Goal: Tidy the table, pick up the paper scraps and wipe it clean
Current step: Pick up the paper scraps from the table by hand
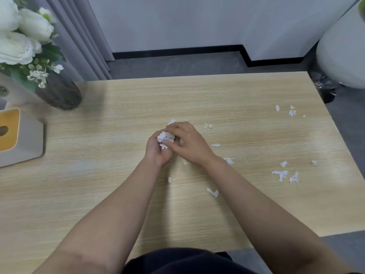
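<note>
The left hand (158, 150) lies cupped, palm up, at the middle of the wooden table (118, 194), its fingers curled round a wad of gathered paper scraps (165, 137); the right hand (187, 143) sits just beside it and partly over it, fingers bent down onto the wad, seemingly pressing or dropping more bits into the cup; whether those fingertips pinch a scrap of their own cannot be told, since they are buried in the white heap.

What the next move turns on is where the loose paper lies; nearly all of it is to the right of the joined hands; one scrap (215, 145) lies just right of the right hand, another (229, 160) touches or nearly touches the right wrist, a pair (208, 126) sits a little farther off and to the right, a curled piece (213, 192) lies nearer the person, and two clusters lie well apart toward the right edge, one far (292, 111) and one near (284, 174); a small bit (169, 180) lies between the forearms.

So the right hand is plainly the nearer picker, and the left serves best as the holding cup; the far-right clusters will likely call for a reach or a sweep leftward; wiping looks a long way off yet.

At the left stand a tissue box (19, 135) and a dark vase of white flowers (59, 93).
</note>
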